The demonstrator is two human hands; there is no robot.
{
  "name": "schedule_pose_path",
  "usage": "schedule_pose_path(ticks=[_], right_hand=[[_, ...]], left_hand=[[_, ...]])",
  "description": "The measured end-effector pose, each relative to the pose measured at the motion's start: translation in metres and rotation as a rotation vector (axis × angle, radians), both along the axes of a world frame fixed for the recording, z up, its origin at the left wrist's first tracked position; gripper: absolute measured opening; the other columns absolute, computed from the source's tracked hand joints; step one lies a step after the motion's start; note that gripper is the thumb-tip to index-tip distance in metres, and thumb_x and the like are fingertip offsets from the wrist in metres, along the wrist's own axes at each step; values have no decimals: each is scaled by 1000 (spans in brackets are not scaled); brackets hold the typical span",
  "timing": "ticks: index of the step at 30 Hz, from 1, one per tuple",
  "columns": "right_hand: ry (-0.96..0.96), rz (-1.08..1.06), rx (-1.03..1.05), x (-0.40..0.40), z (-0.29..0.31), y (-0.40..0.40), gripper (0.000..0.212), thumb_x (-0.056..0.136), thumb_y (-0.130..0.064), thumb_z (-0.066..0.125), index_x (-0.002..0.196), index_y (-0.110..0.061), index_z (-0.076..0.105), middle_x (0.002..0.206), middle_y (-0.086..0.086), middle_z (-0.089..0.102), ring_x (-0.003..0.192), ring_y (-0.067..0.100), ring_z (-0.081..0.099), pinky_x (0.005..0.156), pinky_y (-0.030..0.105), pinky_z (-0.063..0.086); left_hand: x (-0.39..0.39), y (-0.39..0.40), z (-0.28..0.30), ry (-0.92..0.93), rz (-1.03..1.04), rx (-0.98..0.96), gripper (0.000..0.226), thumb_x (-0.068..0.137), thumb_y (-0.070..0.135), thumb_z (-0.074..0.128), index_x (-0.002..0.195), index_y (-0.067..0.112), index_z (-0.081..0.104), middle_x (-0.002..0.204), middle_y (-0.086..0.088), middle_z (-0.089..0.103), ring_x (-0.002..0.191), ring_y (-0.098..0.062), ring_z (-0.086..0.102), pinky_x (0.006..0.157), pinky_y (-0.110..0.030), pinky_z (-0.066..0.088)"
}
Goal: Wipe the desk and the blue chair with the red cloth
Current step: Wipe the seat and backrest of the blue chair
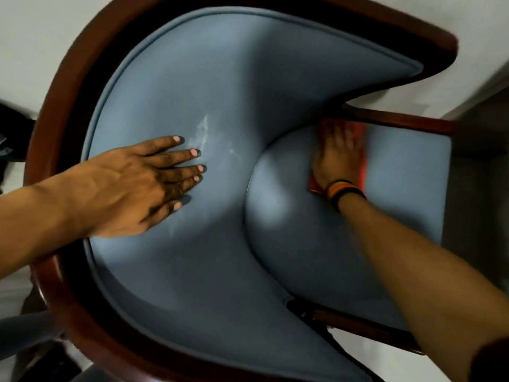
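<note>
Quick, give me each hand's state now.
Left hand: open, flat on the blue chair backrest, holding nothing.
Right hand: open, pressing the red cloth on the seat.

A single head-worn wide-angle camera looks steeply down from above and close in on the blue upholstered chair with a dark red-brown wooden frame [220, 86], which fills almost the whole picture. The curved backrest lies toward the left and top edges, the seat toward the right. Both forearms enter from the lower edge and the left edge. Wide-angle bending curves the frame's outline.
</note>
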State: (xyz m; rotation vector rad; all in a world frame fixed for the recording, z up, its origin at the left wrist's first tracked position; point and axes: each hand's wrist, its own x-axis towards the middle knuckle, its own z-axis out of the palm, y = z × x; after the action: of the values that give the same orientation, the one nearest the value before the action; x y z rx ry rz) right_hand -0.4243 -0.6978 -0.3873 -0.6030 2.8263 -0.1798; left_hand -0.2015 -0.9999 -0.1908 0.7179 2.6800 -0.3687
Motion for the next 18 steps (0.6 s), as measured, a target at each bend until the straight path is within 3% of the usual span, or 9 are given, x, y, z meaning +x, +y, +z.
schedule_pose_path(ticks=[3,6,9,11,12,13,15,18], right_hand=[[20,198,9,54,4,-61,69,95,-36,43,160,-15,39,167,10,37,160,38,23,128,57,21],[9,520,-51,122,9,-54,62,98,-32,39,157,-12,46,166,11,42,160,43,21,128,53,25],[56,920,-121,152,3,6,53,108,-27,35,158,-11,43,166,13,40,159,46,23,131,57,20],[30,1229,-12,166,2,73,53,106,-29,41,158,-17,44,168,5,40,158,41,31,127,60,29],[20,1286,30,167,1,109,54,104,-31,46,157,-22,47,167,0,41,156,35,37,126,58,32],[1,1265,53,164,0,141,56,101,-31,50,156,-26,49,166,-4,44,154,30,42,127,54,30],[-64,989,0,150,4,183,57,99,-25,50,156,-25,49,163,-2,48,151,28,46,131,48,21],[-260,226,-413,131,26,182,52,98,-9,46,149,-12,53,158,9,50,151,31,43,126,61,28]], left_hand=[[-2,2,1,-13,4,-21,64,107,45,24,155,11,49,164,-5,46,161,-28,25,132,-55,22],[-3,7,11,-30,2,-57,64,107,46,23,157,13,46,165,-4,44,162,-27,24,132,-54,22],[-4,15,19,-71,51,-92,63,107,47,22,159,16,43,167,-1,40,162,-25,20,133,-52,20],[-4,18,23,-92,61,-108,63,108,47,20,161,18,38,170,1,33,163,-23,13,135,-50,14],[-5,18,26,-91,60,-106,64,107,47,19,161,19,37,170,1,33,163,-23,13,135,-50,14],[-5,18,27,-90,58,-101,64,107,47,18,160,18,38,169,0,34,163,-23,14,135,-50,14],[-6,18,27,-106,61,-112,65,107,47,16,161,18,37,170,-1,33,163,-23,13,135,-50,14],[-7,18,25,-131,58,-179,66,107,48,11,164,19,29,173,1,25,164,-22,5,135,-48,5]])
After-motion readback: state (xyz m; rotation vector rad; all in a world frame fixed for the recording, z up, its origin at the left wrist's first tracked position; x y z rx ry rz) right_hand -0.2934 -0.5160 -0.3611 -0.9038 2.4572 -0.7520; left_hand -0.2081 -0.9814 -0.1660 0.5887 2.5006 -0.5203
